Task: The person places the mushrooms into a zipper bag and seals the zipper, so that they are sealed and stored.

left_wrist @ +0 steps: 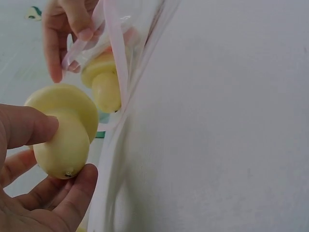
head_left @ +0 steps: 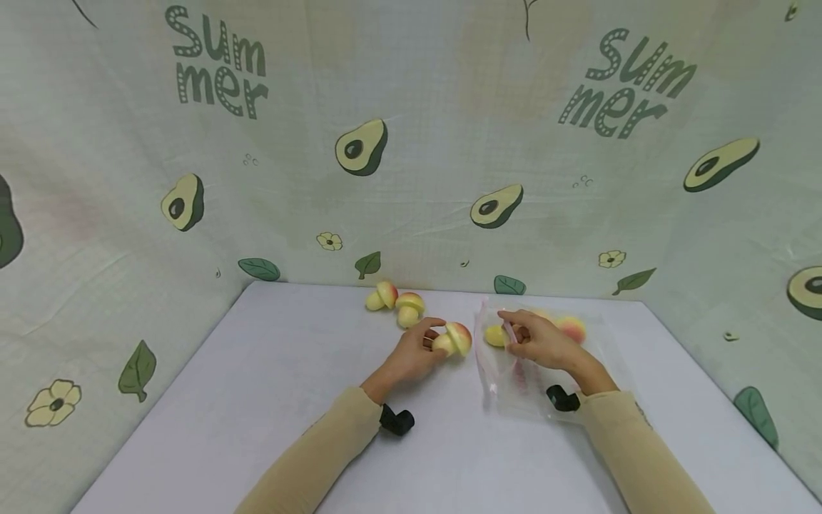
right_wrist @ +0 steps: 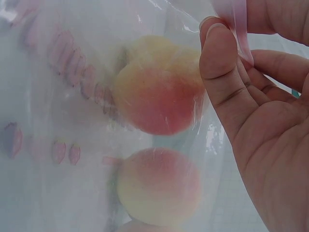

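Observation:
My left hand [head_left: 411, 355] grips a toy mushroom [head_left: 457, 338], yellow with a reddish cap top, just left of a clear plastic bag [head_left: 523, 400]. In the left wrist view, the thumb presses on the yellow stem of that mushroom [left_wrist: 63, 145] and the fingers curl beneath. My right hand [head_left: 546, 341] pinches the pink-edged mouth of the bag between thumb and fingers. Inside the bag lie several more mushrooms, such as a red-topped one [head_left: 571, 329]; the right wrist view shows their rounded caps [right_wrist: 159, 186] through the plastic, partly blurred by it.
Two more toy mushrooms, one [head_left: 382, 295] by the back edge and another [head_left: 409, 309] beside it, lie on the white table [head_left: 257, 400] left of the bag. Behind stands a printed cloth backdrop [head_left: 424, 193]. Black wrist cameras [head_left: 398, 422] sit on both wrists.

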Motion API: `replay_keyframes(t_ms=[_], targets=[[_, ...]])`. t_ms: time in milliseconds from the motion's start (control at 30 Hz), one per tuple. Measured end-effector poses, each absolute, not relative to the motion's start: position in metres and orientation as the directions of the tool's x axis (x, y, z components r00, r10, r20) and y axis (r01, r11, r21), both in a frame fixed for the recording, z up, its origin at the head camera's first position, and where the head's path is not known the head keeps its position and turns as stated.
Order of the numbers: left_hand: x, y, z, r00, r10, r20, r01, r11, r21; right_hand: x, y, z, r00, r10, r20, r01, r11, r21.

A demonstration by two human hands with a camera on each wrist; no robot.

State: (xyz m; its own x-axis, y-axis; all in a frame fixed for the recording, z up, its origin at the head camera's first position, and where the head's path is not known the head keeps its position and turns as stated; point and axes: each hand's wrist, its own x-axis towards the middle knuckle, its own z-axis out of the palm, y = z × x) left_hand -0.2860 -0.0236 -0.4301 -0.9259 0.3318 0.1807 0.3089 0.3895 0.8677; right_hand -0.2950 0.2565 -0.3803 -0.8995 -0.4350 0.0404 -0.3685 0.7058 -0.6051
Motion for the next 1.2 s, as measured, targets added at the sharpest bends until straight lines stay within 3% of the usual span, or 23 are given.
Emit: replay_keyframes(t_ms=[333, 1200], targets=[[-0.283, -0.009, -0.430, -0.911, 0.365, 0.192, 0.332, 0.371, 0.867, -0.296, 0.260, -0.381, -0.871, -0.482, 0.097, -0.443, 0.686, -0.577], [-0.281, 0.027, -0.438, -0.893, 0.414, 0.174, 0.351, 0.401, 0.846, -0.299, 0.259, -0.382, -0.848, -0.505, 0.159, -0.495, 0.648, -0.579]])
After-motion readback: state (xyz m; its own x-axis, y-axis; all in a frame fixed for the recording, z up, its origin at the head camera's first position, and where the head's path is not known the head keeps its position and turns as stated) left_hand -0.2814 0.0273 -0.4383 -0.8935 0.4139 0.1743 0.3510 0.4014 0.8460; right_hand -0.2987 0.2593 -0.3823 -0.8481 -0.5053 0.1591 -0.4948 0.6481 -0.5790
